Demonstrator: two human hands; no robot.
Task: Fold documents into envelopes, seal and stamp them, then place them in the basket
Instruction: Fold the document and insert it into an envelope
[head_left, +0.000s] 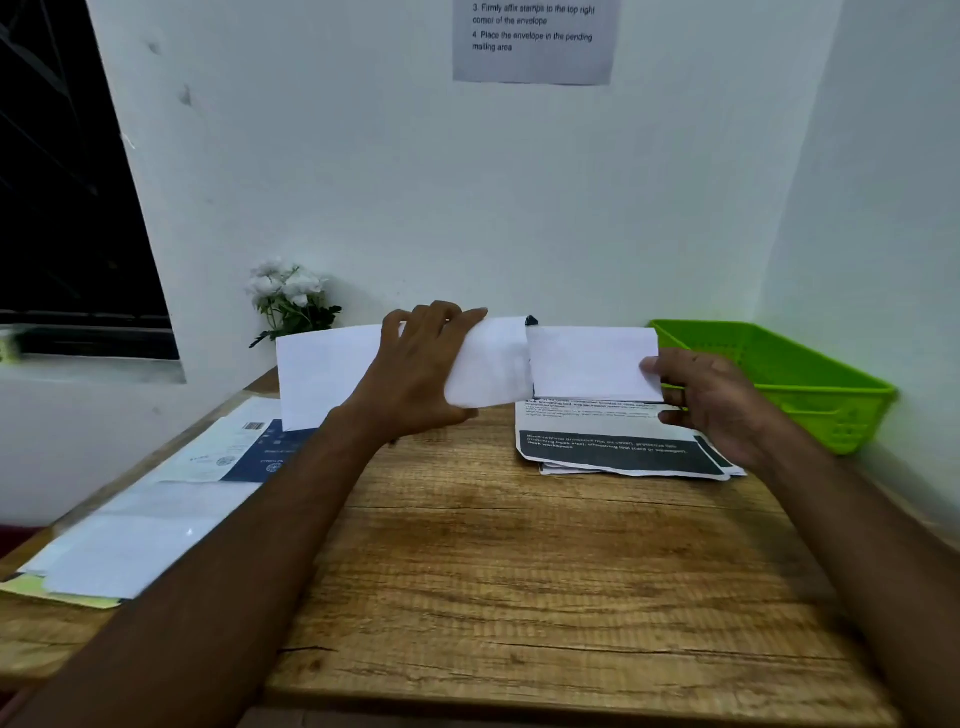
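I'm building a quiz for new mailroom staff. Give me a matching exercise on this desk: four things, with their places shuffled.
Things: 1 basket; 2 flowers; 3 envelope; 4 printed stack.
Places: A gripped by the left hand; B far right, against the wall; C back of the table, left; D flat on the table by the right hand.
Pairs: 1-B; 2-C; 3-A; 4-D.

Showed a left forearm (249, 545) and a right forearm (857, 545), both bare from wrist to the lower frame edge. Ran long and lean on the left, wider and slightly blurred on the right. Ended in a bare left hand (415, 374) with ridged knuckles and tendons, and a bare right hand (717, 405) with its thumbnail showing.
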